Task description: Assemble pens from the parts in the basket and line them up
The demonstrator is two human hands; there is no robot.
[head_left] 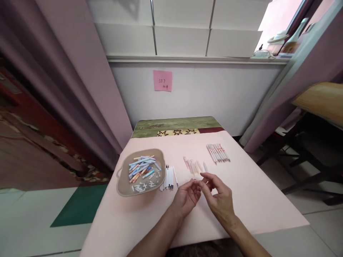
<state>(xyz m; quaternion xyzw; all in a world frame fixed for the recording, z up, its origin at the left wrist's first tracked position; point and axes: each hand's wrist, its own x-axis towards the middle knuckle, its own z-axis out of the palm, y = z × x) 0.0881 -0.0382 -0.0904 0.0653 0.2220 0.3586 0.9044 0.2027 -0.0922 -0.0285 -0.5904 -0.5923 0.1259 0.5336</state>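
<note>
My left hand [187,197] is above the front middle of the table, palm turned up, its fingertips pinched together. My right hand [219,197] meets it from the right, thumb and fingertips closed close to the left fingertips. Whatever sits between them is too small to make out. Just beyond the fingers lie several clear pen barrels [191,166], partly hidden by the hands. To the left of them is a row of white pen refills [168,178] with dark ends. Farther back on the right, several pens [218,153] lie side by side.
A beige basket [122,189] on the left holds blue and orange pen parts [144,167] and small clear pieces [142,187]. A pink cloth [241,207] covers most of the table [152,124]. Behind is a wall with a pink note [162,81]; a wooden stool [321,101] stands right.
</note>
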